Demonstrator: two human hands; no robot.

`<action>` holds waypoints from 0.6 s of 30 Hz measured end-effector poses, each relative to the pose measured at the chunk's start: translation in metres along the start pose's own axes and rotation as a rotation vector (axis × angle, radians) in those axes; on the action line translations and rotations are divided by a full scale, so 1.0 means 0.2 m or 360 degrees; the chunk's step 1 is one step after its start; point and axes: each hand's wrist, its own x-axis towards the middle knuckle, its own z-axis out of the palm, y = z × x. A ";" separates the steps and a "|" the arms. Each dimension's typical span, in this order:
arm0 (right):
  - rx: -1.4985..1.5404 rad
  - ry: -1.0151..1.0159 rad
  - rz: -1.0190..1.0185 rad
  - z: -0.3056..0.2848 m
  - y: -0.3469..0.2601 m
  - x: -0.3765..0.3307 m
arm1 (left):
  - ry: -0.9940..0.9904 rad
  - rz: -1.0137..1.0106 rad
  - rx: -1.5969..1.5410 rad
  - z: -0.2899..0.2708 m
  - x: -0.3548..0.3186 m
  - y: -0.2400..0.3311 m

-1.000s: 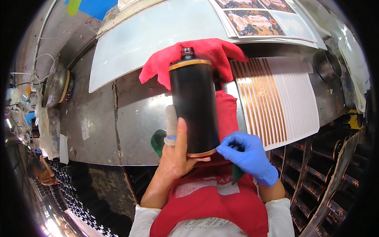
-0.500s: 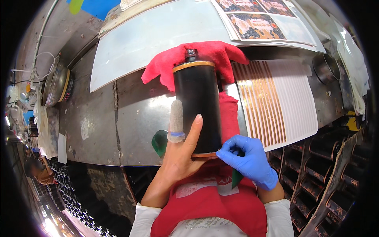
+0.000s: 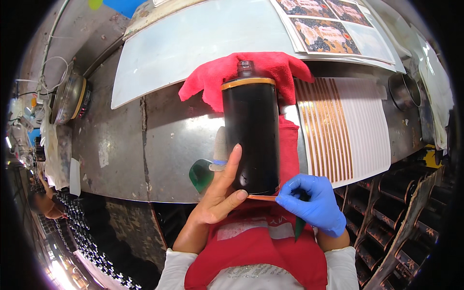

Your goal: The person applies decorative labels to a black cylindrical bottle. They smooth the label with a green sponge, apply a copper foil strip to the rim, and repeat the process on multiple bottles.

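Note:
A black cylindrical bottle [image 3: 252, 125] lies with its neck away from me on a red cloth [image 3: 205, 86]; a gold band [image 3: 249, 82] rings its shoulder. My left hand [image 3: 220, 199] steadies the bottle's left side, thumb at the base and index finger along the body. One left finger wears a beige finger sleeve [image 3: 220, 140] with a blue band. A thin gold strip [image 3: 262, 198] runs across the base edge from my left thumb to my right hand [image 3: 311, 203]. That hand, blue-gloved, pinches the strip's end. A dark green pointed piece [image 3: 299, 228] sticks out below it.
A white backing sheet [image 3: 369, 130] with gold strips [image 3: 328, 130] lies right of the bottle. Beyond are a pale board [image 3: 203, 38] and printed sheets [image 3: 321, 36]. A green piece [image 3: 199, 176] sits left of my hand. Racks of dark items [image 3: 394, 212] stand below right.
The bottle appears slightly farther right and nearer. My left thumb has come up onto the base edge, and my right hand has moved a little right and down, showing more strip between them.

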 end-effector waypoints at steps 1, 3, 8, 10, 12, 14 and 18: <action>-0.0006 0.0023 0.0009 0.00 0.01 0.00 | -0.0013 0.0004 0.0011 0.00 0.00 0.00; -0.0014 0.0061 0.0026 -0.01 0.03 0.00 | -0.0030 0.0033 0.0031 0.00 0.01 0.00; 0.0035 0.0098 0.0158 -0.01 0.03 0.02 | -0.0013 0.0014 0.0145 0.01 0.01 0.00; 0.0032 0.0099 0.0144 -0.01 0.04 0.02 | -0.0007 0.0004 0.0214 0.01 0.00 0.00; 0.0032 0.0103 0.0140 -0.01 0.05 0.02 | 0.0002 -0.0009 0.0272 0.01 0.00 0.00; 0.0034 0.0109 0.0145 -0.02 0.06 0.03 | 0.0019 -0.0030 0.0244 0.01 0.00 -0.01; 0.0026 0.0145 0.0178 -0.02 0.09 0.05 | 0.0096 -0.0048 0.0127 0.06 0.01 0.03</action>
